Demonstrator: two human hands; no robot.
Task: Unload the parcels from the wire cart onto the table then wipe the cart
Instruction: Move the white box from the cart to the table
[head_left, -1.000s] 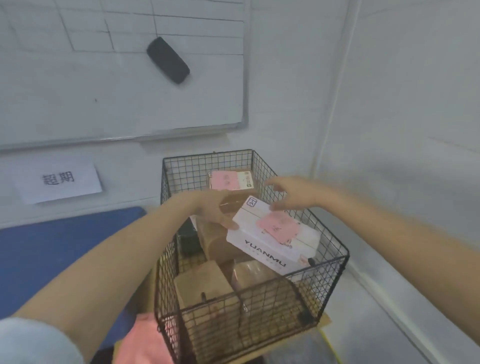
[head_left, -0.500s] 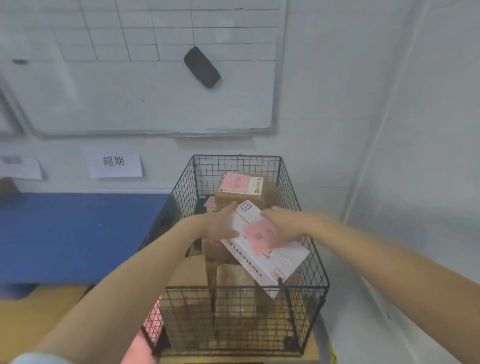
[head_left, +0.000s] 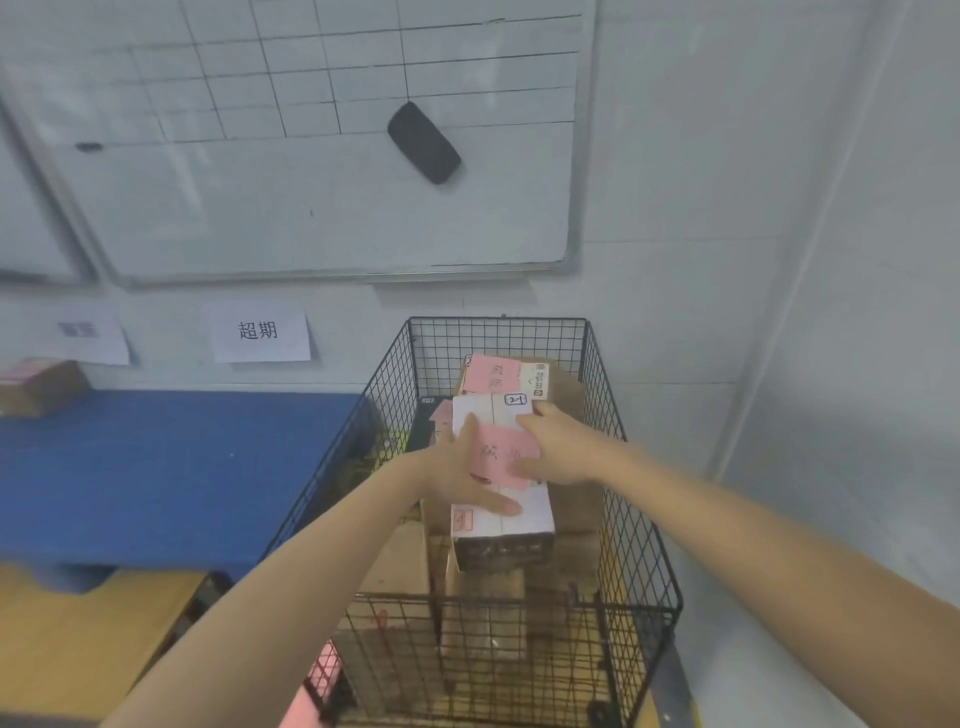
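Where brown parcels (head_left: 395, 561) fill the black wire cart (head_left: 571, 665), both hands clasp a white box (head_left: 537, 514) with a pink label (head_left: 498, 452) lying on top of them, left hand (head_left: 457, 473) on its left side, right hand (head_left: 563, 447) on its right. Left of the cart runs a blue worktop (head_left: 156, 467). A whiteboard (head_left: 311, 208) hangs on the wall beyond.

Only clean read: 超期, black print on a white paper sign (head_left: 258, 331) on the wall, at 10 o'clock from the wire cart (head_left: 498, 338). Second paper sign (head_left: 85, 332) at its 9 o'clock: print blurred.
White box (head_left: 535, 512) in the cart:
- pink label (head_left: 498, 452): handwriting, illegible
- boxed mark (head_left: 516, 399) at the 12 o'clock end: maybe "21", can't confirm
- red stamp (head_left: 462, 519) at the 7 o'clock corner: unreadable

Brown parcel (head_left: 566, 395) at its 12 o'clock: second pink label (head_left: 491, 374) and white printed sticker (head_left: 540, 381), both too small to read.
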